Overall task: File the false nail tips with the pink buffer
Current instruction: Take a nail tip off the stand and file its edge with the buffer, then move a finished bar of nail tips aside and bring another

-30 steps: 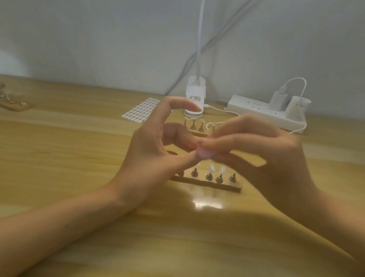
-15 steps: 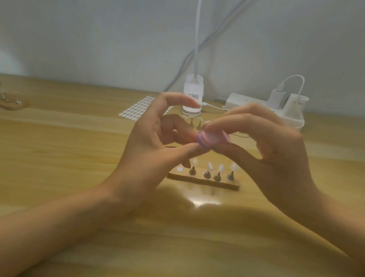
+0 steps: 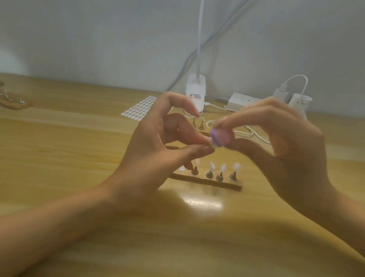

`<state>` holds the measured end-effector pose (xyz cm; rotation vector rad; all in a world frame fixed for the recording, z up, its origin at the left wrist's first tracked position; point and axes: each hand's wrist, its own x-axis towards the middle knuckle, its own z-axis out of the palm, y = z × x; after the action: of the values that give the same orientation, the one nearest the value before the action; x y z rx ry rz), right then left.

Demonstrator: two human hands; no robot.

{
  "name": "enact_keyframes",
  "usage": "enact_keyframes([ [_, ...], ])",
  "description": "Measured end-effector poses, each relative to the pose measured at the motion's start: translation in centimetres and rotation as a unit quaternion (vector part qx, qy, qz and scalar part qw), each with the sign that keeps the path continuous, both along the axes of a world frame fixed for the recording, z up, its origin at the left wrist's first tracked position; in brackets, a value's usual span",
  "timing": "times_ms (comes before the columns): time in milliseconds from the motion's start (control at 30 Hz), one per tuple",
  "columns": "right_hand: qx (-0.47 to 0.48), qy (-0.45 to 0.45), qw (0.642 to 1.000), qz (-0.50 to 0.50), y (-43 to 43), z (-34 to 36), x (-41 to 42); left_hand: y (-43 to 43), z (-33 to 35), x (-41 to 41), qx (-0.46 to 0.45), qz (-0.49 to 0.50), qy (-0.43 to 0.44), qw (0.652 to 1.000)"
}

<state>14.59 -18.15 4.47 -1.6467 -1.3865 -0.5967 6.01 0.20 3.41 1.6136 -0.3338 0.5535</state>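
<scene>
A flat wooden holder strip point(image 3: 206, 181) lies on the light wooden table point(image 3: 64, 172). It carries a row of small grey metal cone pegs point(image 3: 209, 174). Four pegs show, each with a translucent false nail tip point(image 3: 237, 166) standing upright on it.

Both hands meet directly above the strip, clear of it. The left hand point(image 3: 154, 149) presses thumb and middle finger together on a small pale piece point(image 3: 212, 143), too blurred to identify, with the index finger arched up and away. The right hand point(image 3: 286, 152) pinches a short pink buffer block point(image 3: 220, 137), thumb beneath and fingertips on top. The block's end touches the pale piece.

The buffer is stubby and rounded, pink with a purple band at the end facing the left hand, and smeared by blur.

Just behind the strip, a second wooden holder point(image 3: 198, 124) is mostly hidden by the hands. Farther behind stand a white lamp base point(image 3: 195, 95) and a white power strip point(image 3: 242, 101). A sheet of white oval stickers point(image 3: 138, 110) lies behind and to the left. Another wooden holder point(image 3: 4, 98) sits far to the left.
</scene>
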Motion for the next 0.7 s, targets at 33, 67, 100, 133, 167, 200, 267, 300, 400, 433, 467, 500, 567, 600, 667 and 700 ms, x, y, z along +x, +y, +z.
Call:
enact_keyframes([
  [33,-0.011,-0.014,1.000,-0.004,0.1,-0.1,0.1,0.0,0.0,0.1,0.002,-0.003,-0.004,1.000],
  [67,-0.025,-0.015,0.999,-0.017,0.0,-0.3,0.5,0.1,0.0,0.1,0.003,-0.005,-0.006,1.000],
  [100,-0.039,-0.011,0.999,-0.034,-0.1,-0.5,1.0,0.2,0.0,0.1,0.004,-0.008,-0.007,1.000],
  [133,-0.049,-0.011,0.997,-0.053,-0.4,-0.6,1.7,0.5,0.0,0.1,0.005,-0.010,-0.008,1.000],
  [167,-0.057,-0.016,0.996,-0.070,-0.8,-0.5,2.4,0.9,0.0,0.2,0.006,-0.011,-0.005,1.000],
  [200,-0.068,-0.023,0.994,-0.083,-1.2,-0.4,3.2,1.4,-0.1,0.4,0.005,-0.008,0.005,1.000],
  [267,-0.113,-0.018,0.988,-0.102,-2.3,0.1,4.8,2.4,-0.4,0.7,0.002,0.003,0.036,0.999],
  [300,-0.145,0.001,0.983,-0.114,-2.8,0.3,5.5,2.9,-0.7,0.9,0.003,0.009,0.051,0.999],
  [400,-0.242,0.089,0.953,-0.162,-4.5,-0.2,7.3,3.8,-1.4,1.1,0.035,0.004,0.085,0.996],
  [433,-0.270,0.108,0.941,-0.171,-4.8,-0.7,7.6,4.0,-1.5,1.1,0.055,-0.004,0.093,0.994],
  [467,-0.294,0.116,0.932,-0.175,-5.1,-1.0,7.8,4.0,-1.6,1.1,0.079,-0.013,0.101,0.992],
  [500,-0.312,0.116,0.926,-0.181,-5.2,-1.1,7.9,4.0,-1.7,1.2,0.103,-0.020,0.110,0.988],
  [567,-0.319,0.123,0.922,-0.182,-5.3,-0.3,7.8,4.1,-1.9,1.2,0.141,-0.025,0.128,0.981],
  [600,-0.321,0.147,0.922,-0.159,-5.3,0.5,7.7,4.1,-2.0,1.2,0.155,-0.026,0.135,0.978],
  [667,-0.367,0.238,0.898,-0.052,-5.4,2.0,6.8,4.1,-2.1,1.3,0.172,-0.028,0.143,0.974],
  [700,-0.395,0.275,0.876,-0.001,-5.3,2.2,6.0,4.1,-2.1,1.3,0.176,-0.030,0.145,0.973],
])
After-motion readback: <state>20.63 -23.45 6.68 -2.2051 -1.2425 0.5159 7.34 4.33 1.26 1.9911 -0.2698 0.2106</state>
